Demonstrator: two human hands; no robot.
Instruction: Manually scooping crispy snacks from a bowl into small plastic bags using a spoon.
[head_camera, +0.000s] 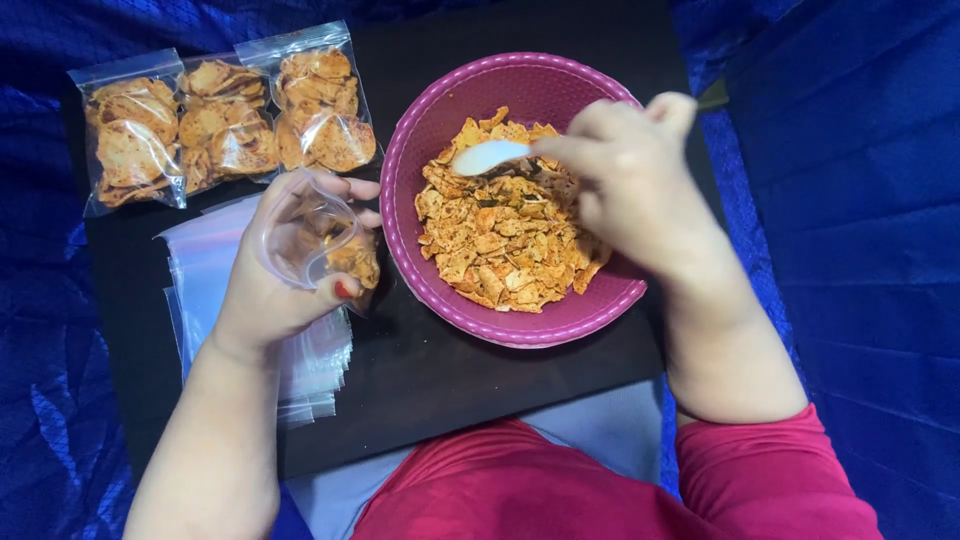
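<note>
From the head cam, the left hand (285, 265) has its grip closed around an open clear bag (312, 240) (a few chips already inside), just left of the pink bowl (420, 150). The right hand (630, 185) pinches a white spoon (487, 156) whose long axis points left over the chips (500, 240), toward the bag's mouth.

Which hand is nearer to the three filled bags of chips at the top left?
Left. The left hand holds an open clear bag just below the filled bags; the right hand is over the pink bowl, farther away.
</note>
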